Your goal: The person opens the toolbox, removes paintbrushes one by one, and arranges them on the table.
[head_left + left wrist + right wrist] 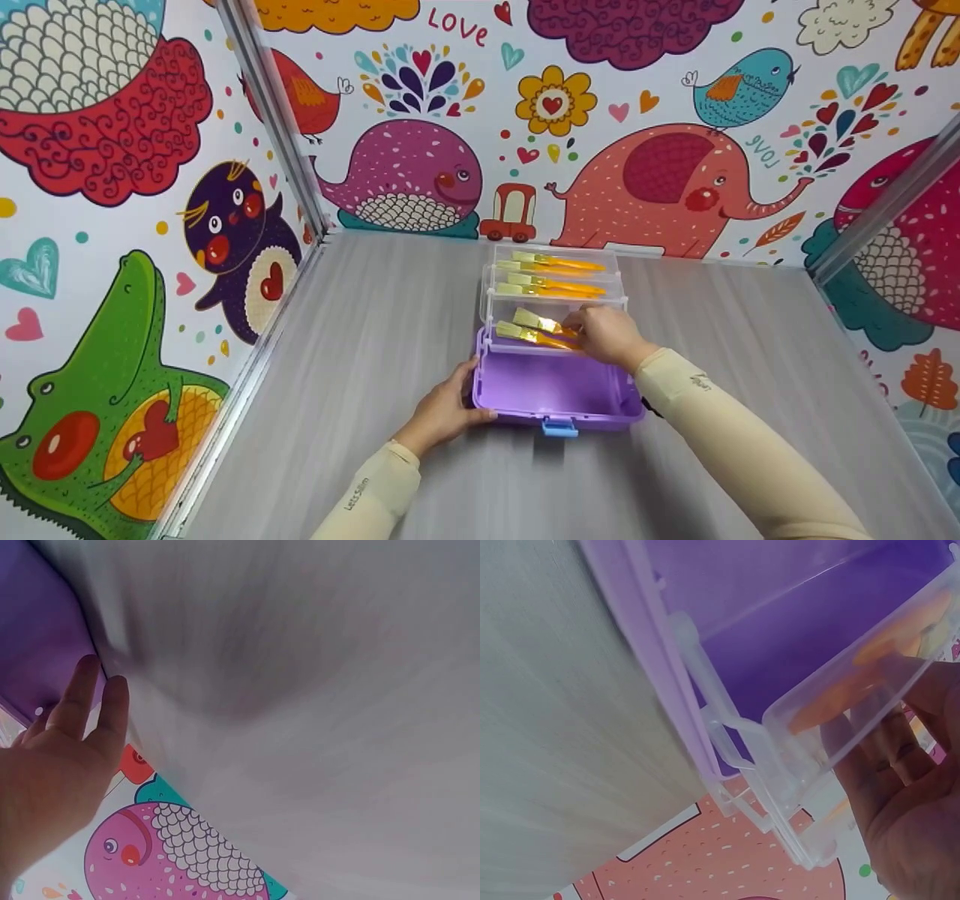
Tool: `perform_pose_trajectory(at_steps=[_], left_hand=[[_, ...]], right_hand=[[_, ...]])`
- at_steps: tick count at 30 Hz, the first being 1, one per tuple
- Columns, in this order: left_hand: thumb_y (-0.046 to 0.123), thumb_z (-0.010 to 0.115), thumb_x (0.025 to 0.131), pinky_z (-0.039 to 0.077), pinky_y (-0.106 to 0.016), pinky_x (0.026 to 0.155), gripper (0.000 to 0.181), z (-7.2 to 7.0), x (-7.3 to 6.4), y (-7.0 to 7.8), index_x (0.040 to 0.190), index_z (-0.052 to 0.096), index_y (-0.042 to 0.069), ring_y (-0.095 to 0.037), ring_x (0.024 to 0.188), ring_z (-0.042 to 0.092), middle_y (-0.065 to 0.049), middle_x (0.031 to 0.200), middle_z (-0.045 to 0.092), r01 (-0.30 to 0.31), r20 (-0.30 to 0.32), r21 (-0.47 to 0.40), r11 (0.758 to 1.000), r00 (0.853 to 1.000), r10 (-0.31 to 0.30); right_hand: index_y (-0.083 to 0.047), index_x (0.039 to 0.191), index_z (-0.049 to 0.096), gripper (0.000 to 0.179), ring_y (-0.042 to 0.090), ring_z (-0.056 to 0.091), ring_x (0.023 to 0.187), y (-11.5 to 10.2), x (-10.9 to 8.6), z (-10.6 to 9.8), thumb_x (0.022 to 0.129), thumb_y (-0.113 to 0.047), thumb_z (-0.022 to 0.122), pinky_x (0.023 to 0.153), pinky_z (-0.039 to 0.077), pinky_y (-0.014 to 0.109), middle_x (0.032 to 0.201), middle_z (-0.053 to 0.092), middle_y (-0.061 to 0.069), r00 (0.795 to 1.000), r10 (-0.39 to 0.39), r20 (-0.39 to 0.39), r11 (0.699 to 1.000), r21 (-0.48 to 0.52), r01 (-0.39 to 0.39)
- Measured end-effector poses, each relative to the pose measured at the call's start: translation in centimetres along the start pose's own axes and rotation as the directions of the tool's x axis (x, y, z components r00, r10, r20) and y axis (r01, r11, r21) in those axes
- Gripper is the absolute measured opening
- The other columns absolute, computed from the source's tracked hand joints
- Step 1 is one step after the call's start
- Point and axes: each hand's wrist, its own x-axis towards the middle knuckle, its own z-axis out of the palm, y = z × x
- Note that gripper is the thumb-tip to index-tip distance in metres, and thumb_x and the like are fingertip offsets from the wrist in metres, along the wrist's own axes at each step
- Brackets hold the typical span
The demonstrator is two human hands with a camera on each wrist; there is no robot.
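Observation:
A purple box (559, 386) with a light blue latch (560, 428) stands open. Behind it rise clear plastic trays (491, 307) in tiers, holding several paintbrushes (559, 289) with orange handles and pale bristles. My left hand (444, 409) rests against the box's left side, fingers fairly straight and thumb near the front edge; the left wrist view shows its fingers (79, 701) touching the purple wall. In the lowest tray my right hand (606, 334) pinches the handle of one paintbrush (534, 321), beside another paintbrush (521, 332). The right wrist view shows orange handles (840, 700) behind the translucent tray wall.
The box stands on a grey wood-grain table (375, 315). Cartoon-printed walls (420, 90) enclose the back and sides, with metal corner posts (281, 112). A clear hinge arm (720, 701) joins the trays to the box.

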Motion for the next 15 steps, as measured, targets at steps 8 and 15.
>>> perform_pose_trajectory(at_steps=[8, 15], left_hand=[[0.038, 0.086, 0.075, 0.039, -0.055, 0.106, 0.098, -0.02, 0.01, 0.02, 0.154, 0.034, 0.013, -0.039, 0.13, 0.048, -0.02, 0.145, 0.05, -0.003, -0.002, 0.01, 1.0, 1.0, 0.003], [0.038, 0.086, 0.076, 0.038, -0.055, 0.107, 0.099, -0.03, 0.05, 0.04, 0.155, 0.033, 0.012, -0.039, 0.132, 0.047, -0.02, 0.146, 0.049, -0.005, 0.001, 0.011, 1.0, 1.0, 0.005]], right_hand=[[-0.009, 0.101, 0.079, 0.02, 0.025, 0.069, 0.08, 0.33, -0.06, 0.11, 0.083, -0.002, 0.077, 0.075, 0.059, 0.043, 0.089, 0.073, 0.006, 0.999, -0.035, -0.015, 0.999, 0.011, 0.035], [-0.008, 0.103, 0.079, 0.019, 0.025, 0.07, 0.087, 0.5, 0.04, -0.03, 0.085, -0.002, 0.075, 0.081, 0.059, 0.043, 0.095, 0.074, 0.005, 0.997, -0.075, -0.007, 0.997, 0.019, 0.075]])
